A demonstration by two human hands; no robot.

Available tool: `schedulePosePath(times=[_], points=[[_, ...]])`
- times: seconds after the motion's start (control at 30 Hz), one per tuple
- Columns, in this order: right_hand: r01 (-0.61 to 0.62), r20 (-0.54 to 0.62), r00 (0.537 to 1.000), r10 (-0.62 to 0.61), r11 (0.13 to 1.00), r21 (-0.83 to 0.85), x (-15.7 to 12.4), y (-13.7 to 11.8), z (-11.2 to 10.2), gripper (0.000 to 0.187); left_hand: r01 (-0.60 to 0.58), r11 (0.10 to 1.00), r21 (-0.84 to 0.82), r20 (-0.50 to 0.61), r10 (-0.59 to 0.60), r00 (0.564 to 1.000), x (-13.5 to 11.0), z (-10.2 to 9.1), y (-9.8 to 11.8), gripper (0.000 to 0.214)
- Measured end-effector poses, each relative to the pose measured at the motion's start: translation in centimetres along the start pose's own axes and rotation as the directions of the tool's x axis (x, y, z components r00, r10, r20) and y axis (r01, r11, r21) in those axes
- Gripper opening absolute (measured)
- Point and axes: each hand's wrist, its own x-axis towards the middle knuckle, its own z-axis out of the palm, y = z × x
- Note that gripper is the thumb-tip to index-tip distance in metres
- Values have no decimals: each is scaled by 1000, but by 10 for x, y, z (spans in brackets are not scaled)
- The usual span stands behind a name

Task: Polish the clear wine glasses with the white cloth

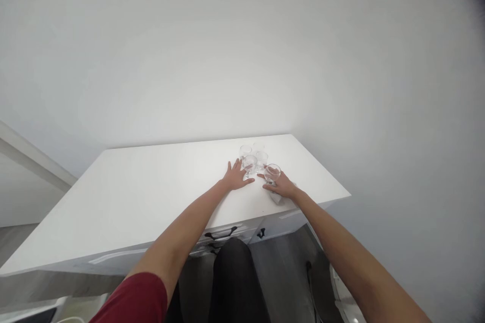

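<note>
Several clear stemmed glasses stand close together toward the right end of the white cabinet top. My left hand (pixel 237 177) rests at the left side of the group, fingers spread, beside the front-left glass (pixel 249 162); whether it touches that glass I cannot tell. My right hand (pixel 284 185) has its thumb and fingers around the low part of the nearest glass (pixel 273 171), which stands upright. Under and beside my right hand lies a crumpled greyish cloth (pixel 278 198). Behind are a back-left glass (pixel 245 150), a middle glass (pixel 261 156) and a faint rear glass (pixel 258 147).
The white cabinet top (pixel 151 192) meets a plain wall (pixel 197 70) at the back. Along its front are a dark drawer handle (pixel 221 234) and a door handle (pixel 261 233). My dark-clothed leg (pixel 237 282) is close to the front. A dark object (pixel 322 282) stands at lower right.
</note>
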Motion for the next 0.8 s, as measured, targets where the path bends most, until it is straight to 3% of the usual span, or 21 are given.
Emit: schedulePosePath(times=[0.23, 0.53, 0.8], points=[[94, 76, 993, -89, 993, -68, 4, -3, 1, 75, -2, 997, 75, 4, 2, 1000, 5, 6, -1, 91], [103, 94, 991, -94, 990, -97, 5, -7, 5, 70, 15, 998, 60, -30, -13, 999, 6, 9, 0, 91], [85, 79, 994, -79, 993, -78, 13, -36, 9, 69, 86, 995, 57, -5, -86, 996, -8, 7, -6, 83]])
